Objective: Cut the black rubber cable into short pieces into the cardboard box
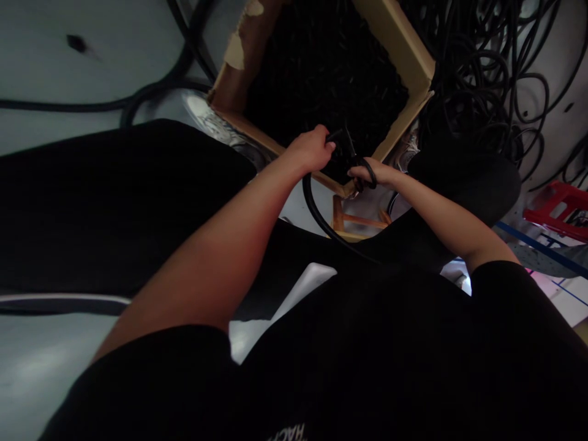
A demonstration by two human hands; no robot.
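Note:
A black hose [313,205] runs up from my lap into my left hand [313,149], whose fingers are wrapped round it near its end. My right hand [365,173] is closed on a dark cutting tool [350,144] with black loop handles; its blades point up beside the hose end. Both hands are over the near corner of a cardboard box [416,55]. Many small black pieces [326,73] fill the box.
Tangled black cables [487,79] lie on the floor at the right. A thick black hose [82,107] crosses the floor at the left. Below the box's corner is a wooden frame [362,219]. A red plastic stool [558,208] stands at the far right.

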